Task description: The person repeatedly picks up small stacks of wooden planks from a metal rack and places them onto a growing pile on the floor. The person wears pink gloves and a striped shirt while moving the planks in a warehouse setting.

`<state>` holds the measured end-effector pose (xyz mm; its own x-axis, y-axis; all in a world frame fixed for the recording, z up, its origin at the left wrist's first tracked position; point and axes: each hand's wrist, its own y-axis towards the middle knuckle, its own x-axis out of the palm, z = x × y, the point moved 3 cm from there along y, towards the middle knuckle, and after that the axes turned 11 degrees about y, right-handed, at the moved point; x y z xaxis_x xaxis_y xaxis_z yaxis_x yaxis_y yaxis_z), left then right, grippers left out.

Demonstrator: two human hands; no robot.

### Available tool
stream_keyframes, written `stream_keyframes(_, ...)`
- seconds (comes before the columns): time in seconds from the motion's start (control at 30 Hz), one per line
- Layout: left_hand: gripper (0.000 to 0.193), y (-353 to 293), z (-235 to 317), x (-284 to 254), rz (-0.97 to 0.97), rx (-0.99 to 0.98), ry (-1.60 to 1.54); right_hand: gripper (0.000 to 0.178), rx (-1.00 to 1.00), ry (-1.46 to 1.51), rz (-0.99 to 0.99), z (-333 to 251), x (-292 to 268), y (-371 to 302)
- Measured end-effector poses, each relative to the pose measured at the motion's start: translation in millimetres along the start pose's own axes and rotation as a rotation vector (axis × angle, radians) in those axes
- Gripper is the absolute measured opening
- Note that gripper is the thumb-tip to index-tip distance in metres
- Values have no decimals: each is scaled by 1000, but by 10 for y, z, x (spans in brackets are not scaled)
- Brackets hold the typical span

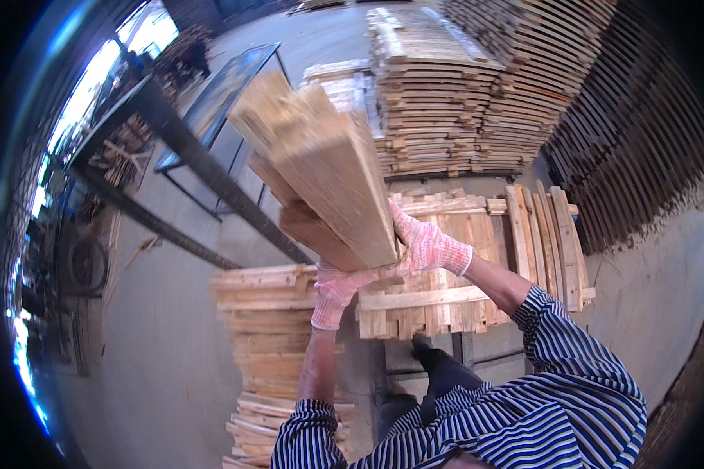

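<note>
A bundle of wooden planks [332, 176] stands steeply tilted in front of me, its far ends blurred. My left hand [338, 291], in a pink knit glove, is closed under the lower end of the bundle. On the right side of that end, my right hand [430, 241], gloved alike, grips the planks; some of its fingers are hidden. Below my left hand rises a stack of short boards [270, 313]. Under my right arm lies a layer of boards [461, 305] with crosswise strips and several loose planks [551, 242] on top.
Tall stacks of spaced boards [438, 117] stand at the back, with a darker stack [633, 133] on the right. A dark metal frame [203, 168] reaches in from the left, close to the bundle. Behind it is a metal-legged table [219, 102]. Grey concrete floor [164, 336] lies at the left.
</note>
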<state>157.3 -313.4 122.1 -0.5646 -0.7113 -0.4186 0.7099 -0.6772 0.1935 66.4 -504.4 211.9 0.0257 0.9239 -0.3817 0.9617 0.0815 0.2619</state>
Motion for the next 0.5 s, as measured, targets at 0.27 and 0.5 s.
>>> stream_keyframes(0.27, 80, 778, -965, 1052, -407, 35, 104, 132, 399, 62, -55, 1903, -368, -424)
stream_keyframes(0.5, 74, 1521, -927, 1498, -254, -65, -199, 134, 319, 5, 153, 2531, -745, -449)
